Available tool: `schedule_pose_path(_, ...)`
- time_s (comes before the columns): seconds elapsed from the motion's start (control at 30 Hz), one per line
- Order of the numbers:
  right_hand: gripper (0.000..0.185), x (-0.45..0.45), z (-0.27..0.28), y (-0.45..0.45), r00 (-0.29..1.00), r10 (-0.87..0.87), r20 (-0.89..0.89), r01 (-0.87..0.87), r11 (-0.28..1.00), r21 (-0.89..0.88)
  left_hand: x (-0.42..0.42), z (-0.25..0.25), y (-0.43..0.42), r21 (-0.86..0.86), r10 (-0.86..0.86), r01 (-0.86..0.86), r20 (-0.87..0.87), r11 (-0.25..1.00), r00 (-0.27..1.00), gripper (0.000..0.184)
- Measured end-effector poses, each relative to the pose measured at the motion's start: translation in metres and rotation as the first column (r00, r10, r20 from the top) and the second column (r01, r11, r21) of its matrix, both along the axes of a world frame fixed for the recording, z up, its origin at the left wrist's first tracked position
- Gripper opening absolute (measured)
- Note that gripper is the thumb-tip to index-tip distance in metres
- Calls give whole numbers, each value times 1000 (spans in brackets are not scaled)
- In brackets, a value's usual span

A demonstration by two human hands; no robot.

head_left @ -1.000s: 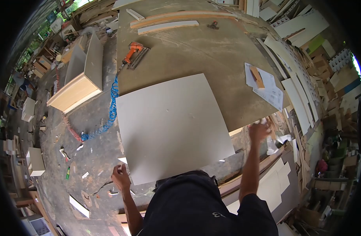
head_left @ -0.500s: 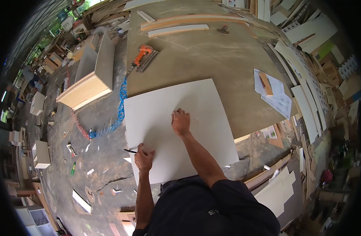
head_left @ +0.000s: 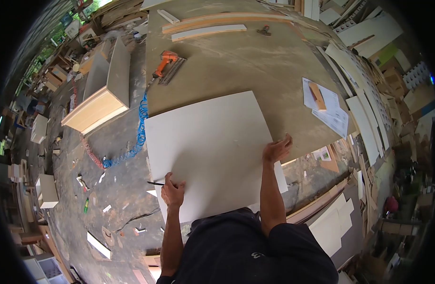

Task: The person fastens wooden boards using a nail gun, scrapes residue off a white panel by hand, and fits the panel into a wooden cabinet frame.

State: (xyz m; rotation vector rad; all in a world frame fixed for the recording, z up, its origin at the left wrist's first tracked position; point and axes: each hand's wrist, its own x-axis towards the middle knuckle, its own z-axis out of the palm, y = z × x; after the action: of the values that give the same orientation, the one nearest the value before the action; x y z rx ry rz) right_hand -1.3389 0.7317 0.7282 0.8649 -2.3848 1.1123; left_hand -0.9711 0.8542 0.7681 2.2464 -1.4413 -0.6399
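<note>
A large white panel (head_left: 212,142) lies in front of me, its far part over the brown worktop (head_left: 217,66) and its near edge at my body. My left hand (head_left: 173,193) is closed at the panel's left side, with a thin dark pencil (head_left: 155,183) sticking out past the edge. At the panel's right edge is my right hand (head_left: 277,149), its fingers loosely bent and apart, with nothing seen in them. Whether that hand touches the edge is not clear.
An orange nail gun (head_left: 168,64) with a coiled blue hose (head_left: 141,120) lies on the worktop. Printed sheets (head_left: 333,120) under a wooden block (head_left: 317,96) are at the right. A box-like cabinet (head_left: 101,102) stands at the left, and wood strips (head_left: 210,32) lie at the far end.
My right hand has moved from the middle of the panel to its right edge. My left hand stays at the left side with the pencil. The view has shifted slightly.
</note>
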Motion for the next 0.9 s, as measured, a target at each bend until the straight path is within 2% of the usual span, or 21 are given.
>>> schedule_pose_path(0.03, 24, 4, 5, 8, 1000, -11, -1, 11, 1000, 3, 0, -1, 0, 3, -11, 11, -1, 1000, 1000, 60)
schedule_pose_path(0.07, 27, 16, 7, 15, 973, 227, -42, -224, 972, 70, 0, -1, 0, 2, -18, 18, -3, 1000, 1000, 60)
schedule_pose_path(0.1, 31, 31, 7, 19, 888, 456, -62, -444, 884, 143, 1, -1, 0, 1, -23, 23, -2, 1000, 1000, 60)
schedule_pose_path(0.17, 30, 66, 4, 21, 732, 674, 98, -679, 712, 181, 2, -1, 0, 9, -36, 36, 9, 999, 999, 60)
schedule_pose_path(0.23, 32, 96, 17, 22, 638, 760, 122, -751, 580, 315, 2, -2, -2, 9, -46, 46, 17, 999, 999, 60)
schedule_pose_path(0.27, 32, 103, 18, 19, 641, 757, 123, -749, 584, 313, 2, -2, -1, -2, -48, 48, 23, 999, 999, 60)
schedule_pose_path(0.33, 32, 111, 21, 11, 664, 706, 248, -744, 590, 314, 3, -3, 0, -12, -49, 49, 29, 999, 998, 60)
schedule_pose_path(0.47, 30, 108, 27, 3, 653, 733, 187, -746, 582, 324, 2, -3, 0, -12, -48, 48, 22, 999, 999, 60)
schedule_pose_path(0.53, 26, 105, 30, 0, 628, 746, 222, -762, 529, 374, 2, -2, 0, -14, -48, 48, 25, 999, 999, 60)
schedule_pose_path(0.63, 25, 106, 29, -5, 611, 771, 180, -773, 531, 347, 2, 1, -1, 21, -43, 43, 14, 999, 999, 61)
schedule_pose_path(0.77, 21, 102, 13, -12, 583, 785, 212, -791, 487, 371, 2, -2, 0, 1, -62, 62, 8, 998, 998, 62)
schedule_pose_path(0.87, 18, 91, 1, -15, 533, 825, 188, -824, 457, 335, 2, -3, -2, -14, -57, 57, 12, 998, 998, 62)
schedule_pose_path(0.9, 16, 88, -1, -11, 530, 825, 196, -839, 477, 263, 2, -4, 0, -25, -55, 56, 12, 998, 998, 62)
